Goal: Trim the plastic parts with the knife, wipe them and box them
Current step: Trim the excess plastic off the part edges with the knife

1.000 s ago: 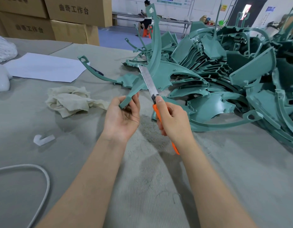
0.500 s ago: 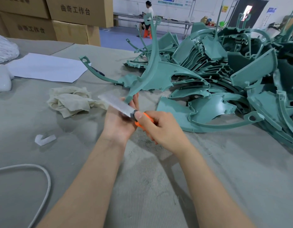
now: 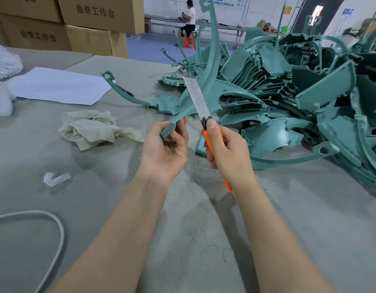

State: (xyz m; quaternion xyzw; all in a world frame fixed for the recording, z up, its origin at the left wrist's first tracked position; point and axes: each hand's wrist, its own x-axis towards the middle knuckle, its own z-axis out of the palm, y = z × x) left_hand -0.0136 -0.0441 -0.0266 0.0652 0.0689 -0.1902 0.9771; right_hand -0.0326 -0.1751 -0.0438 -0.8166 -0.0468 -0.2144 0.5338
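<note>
My left hand point(image 3: 164, 150) grips the near end of a long curved teal plastic part point(image 3: 211, 66) that rises up and away over the table. An orange-handled utility knife point(image 3: 198, 98) is held in my right hand point(image 3: 227, 153), its long blade pointing up and away beside the part's lower stretch, thumb near the blade's base. A big heap of similar teal parts point(image 3: 299, 102) lies to the right. A crumpled cream rag point(image 3: 94, 129) sits on the grey table cover point(image 3: 98, 208) to the left of my hands.
A white paper sheet point(image 3: 56, 86) and white foam pieces lie at the far left. A small white scrap point(image 3: 56, 179) and a white cord point(image 3: 54, 227) are near left. Stacked cardboard boxes point(image 3: 94, 20) stand behind the table. A person sits at a distant bench.
Half a second ago the blade lay sideways across my left hand, pointing left. It has swung back up and away, as it stood one second ago. My left hand keeps the part.
</note>
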